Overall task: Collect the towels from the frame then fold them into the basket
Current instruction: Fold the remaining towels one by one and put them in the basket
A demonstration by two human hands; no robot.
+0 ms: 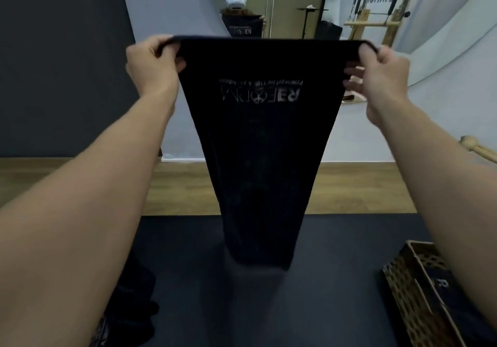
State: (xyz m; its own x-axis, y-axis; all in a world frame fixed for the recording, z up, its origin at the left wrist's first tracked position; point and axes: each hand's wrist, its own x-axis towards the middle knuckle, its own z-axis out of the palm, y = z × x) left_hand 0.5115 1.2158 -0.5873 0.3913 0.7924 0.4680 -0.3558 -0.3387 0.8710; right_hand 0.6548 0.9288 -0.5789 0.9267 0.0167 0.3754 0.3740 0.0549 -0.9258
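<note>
**Towel held spread at top edge**

The dark towel point(258, 145) hangs vertically between both hands. The left hand point(154, 64) grips its top-left corner; the right hand point(382, 75) grips its top-right corner. The wicker basket point(403, 287) sits below the right forearm.

Dark towel point(255, 158), pale reversed lettering, hanging stretched by its top corners; wicker basket point(398, 279), lower right

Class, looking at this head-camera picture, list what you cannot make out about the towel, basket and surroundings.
- Head view: wicker basket, cut off by the right and bottom edges; its contents cannot be counted.
- Head view: black towel, lower edge blurred.
- Head view: dark heap at bottom left, partly behind the left forearm, too dark to identify.
</note>
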